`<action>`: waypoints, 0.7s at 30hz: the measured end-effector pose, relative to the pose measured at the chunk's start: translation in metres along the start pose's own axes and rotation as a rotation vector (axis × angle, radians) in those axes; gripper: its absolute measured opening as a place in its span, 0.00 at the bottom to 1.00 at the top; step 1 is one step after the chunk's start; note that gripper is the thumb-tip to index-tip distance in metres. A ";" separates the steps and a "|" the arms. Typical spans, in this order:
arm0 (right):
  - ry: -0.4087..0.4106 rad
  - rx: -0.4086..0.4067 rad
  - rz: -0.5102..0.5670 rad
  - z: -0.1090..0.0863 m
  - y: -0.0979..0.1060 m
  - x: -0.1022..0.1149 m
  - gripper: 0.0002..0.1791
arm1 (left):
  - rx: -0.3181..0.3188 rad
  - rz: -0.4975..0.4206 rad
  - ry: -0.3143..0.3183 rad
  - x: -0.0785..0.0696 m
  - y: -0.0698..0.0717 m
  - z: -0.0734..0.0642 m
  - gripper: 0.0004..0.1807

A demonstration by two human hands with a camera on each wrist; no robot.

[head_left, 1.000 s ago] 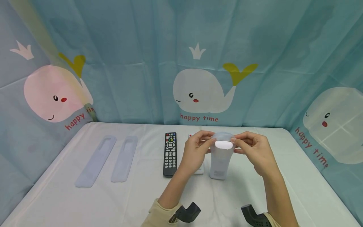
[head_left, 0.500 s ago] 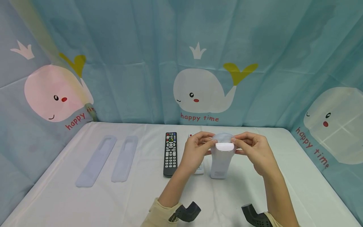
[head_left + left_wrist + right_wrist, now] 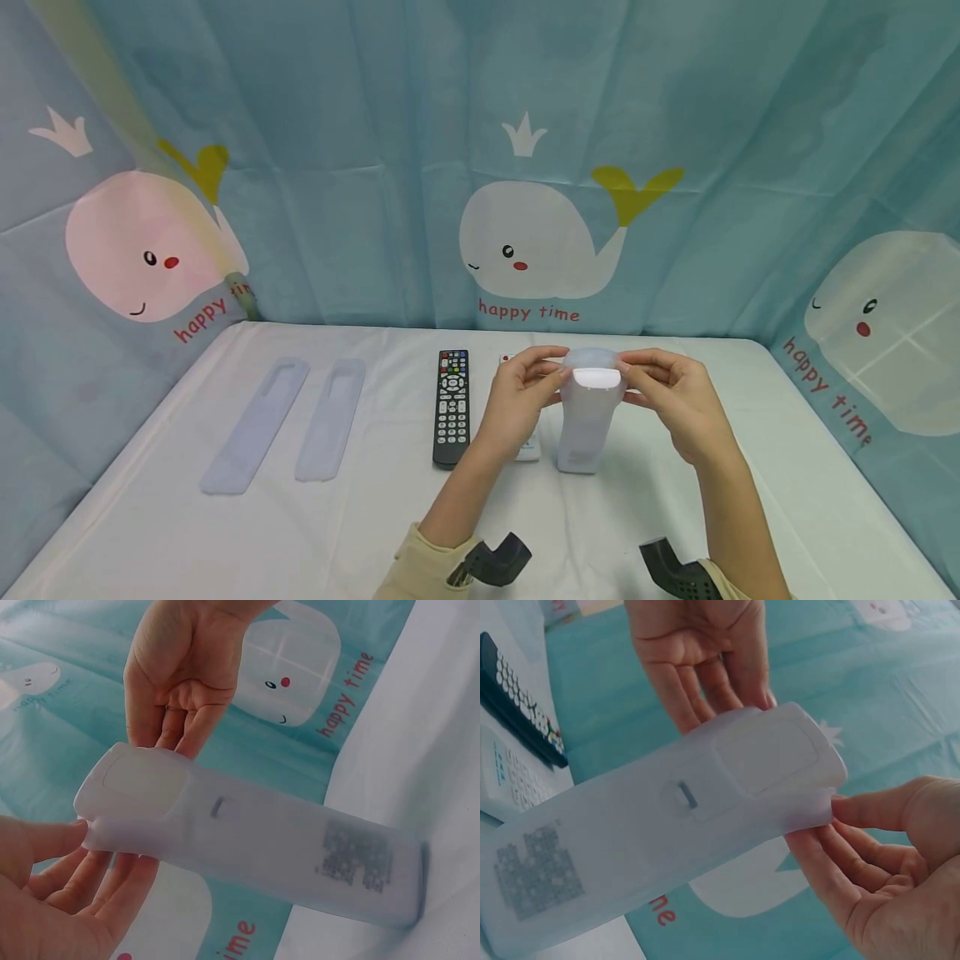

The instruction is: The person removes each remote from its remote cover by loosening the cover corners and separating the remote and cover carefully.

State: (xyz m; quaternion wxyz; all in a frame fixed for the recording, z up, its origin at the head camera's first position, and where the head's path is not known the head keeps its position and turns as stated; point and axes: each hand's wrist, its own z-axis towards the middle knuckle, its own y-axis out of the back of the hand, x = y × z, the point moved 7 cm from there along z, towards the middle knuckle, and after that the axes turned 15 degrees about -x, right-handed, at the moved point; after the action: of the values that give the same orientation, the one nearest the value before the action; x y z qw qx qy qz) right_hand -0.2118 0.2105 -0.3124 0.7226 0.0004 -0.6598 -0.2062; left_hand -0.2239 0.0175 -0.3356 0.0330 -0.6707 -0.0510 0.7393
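A white remote control (image 3: pixel 597 378) sits inside a translucent silicone sleeve (image 3: pixel 587 429), which stands tilted with its lower end at the table. In the left wrist view the remote's bare end (image 3: pixel 146 780) shows through the sleeve's opening, and a dark printed label shows through lower down. My left hand (image 3: pixel 521 396) pinches the sleeve's rim on the left side near the top. On the opposite side, thumb and fingers of my right hand (image 3: pixel 675 400) pinch the rim too. The right wrist view shows the sleeve's edge (image 3: pixel 810 814) between the right thumb and fingers.
A black remote control (image 3: pixel 451 408) lies left of the hands. Beside it, a second white remote (image 3: pixel 529 448) is partly hidden behind my left hand. Two flat translucent sleeves (image 3: pixel 255 429) (image 3: pixel 331 421) lie further left on the white table (image 3: pixel 375 533). A whale-print curtain (image 3: pixel 360 250) hangs behind.
The remote's white end and the sleeve's flap tilt slightly between frames. Both hands keep their pinch at the rim, in nearly the same place.
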 end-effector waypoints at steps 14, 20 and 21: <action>0.008 0.098 -0.022 0.001 -0.002 -0.005 0.25 | 0.025 0.109 -0.031 0.007 -0.002 0.000 0.15; 0.014 0.143 -0.036 0.000 -0.002 -0.006 0.26 | -0.005 0.164 -0.041 0.010 -0.001 0.002 0.11; 0.013 0.148 -0.038 0.000 -0.002 -0.006 0.26 | -0.009 0.167 -0.044 0.010 -0.001 0.002 0.11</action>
State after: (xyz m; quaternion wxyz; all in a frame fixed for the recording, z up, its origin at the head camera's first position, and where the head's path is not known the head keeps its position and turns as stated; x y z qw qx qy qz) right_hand -0.2128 0.2106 -0.3189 0.7208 0.0675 -0.6684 -0.1706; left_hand -0.2268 0.0193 -0.3455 -0.0332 -0.6562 0.0010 0.7539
